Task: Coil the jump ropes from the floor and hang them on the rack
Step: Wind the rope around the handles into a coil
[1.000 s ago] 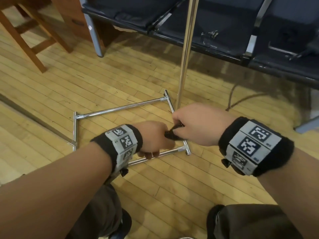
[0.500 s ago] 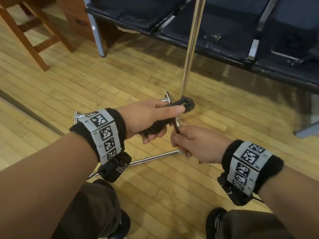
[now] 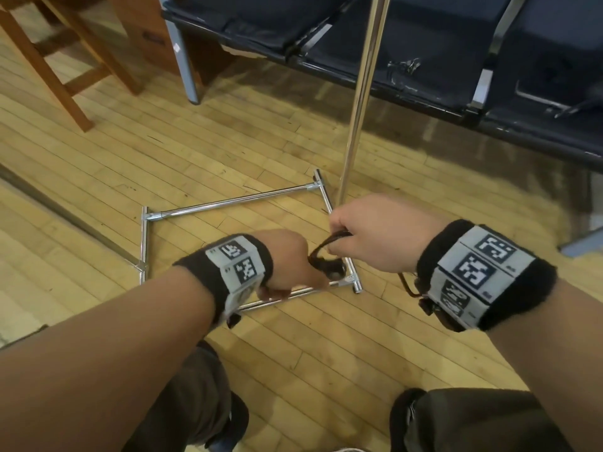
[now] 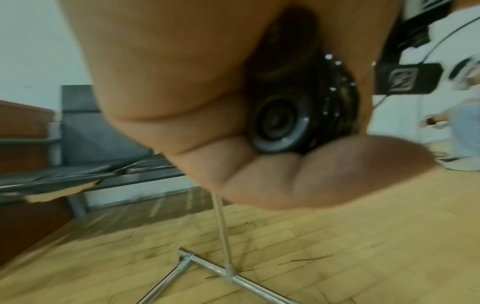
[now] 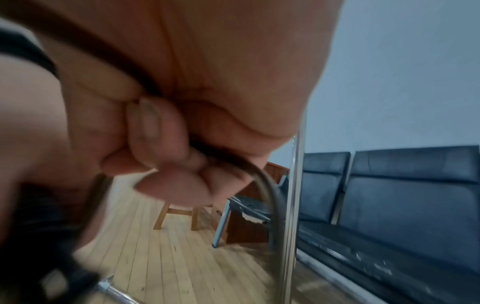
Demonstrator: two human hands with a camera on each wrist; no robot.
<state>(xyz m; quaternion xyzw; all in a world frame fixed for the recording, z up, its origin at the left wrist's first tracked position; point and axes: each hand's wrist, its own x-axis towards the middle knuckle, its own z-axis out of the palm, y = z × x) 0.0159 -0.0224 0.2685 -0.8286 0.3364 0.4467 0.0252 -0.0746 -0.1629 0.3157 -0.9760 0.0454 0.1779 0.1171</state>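
Observation:
My left hand (image 3: 293, 265) grips the black jump rope handles (image 4: 280, 125), whose round end caps show between palm and fingers in the left wrist view. Just to its right, my right hand (image 3: 368, 236) pinches the dark rope cord (image 3: 321, 247), which arcs from one fist to the other. In the right wrist view the cord (image 5: 267, 191) curves out from under the curled fingers. Both hands hover above the chrome rack base (image 3: 228, 202) on the wooden floor. The rack's upright pole (image 3: 359, 96) rises just behind my right hand.
A row of dark padded seats (image 3: 440, 50) with metal legs runs across the back. A wooden stool (image 3: 52, 63) stands at the far left, beside a wooden cabinet (image 3: 143, 31). A metal floor strip (image 3: 65, 216) crosses at left. My knees are at the bottom edge.
My right hand has risen from below the left hand to above and right of it, carrying the cord around. My left hand has rolled palm-down and dropped slightly, still gripping the handles.

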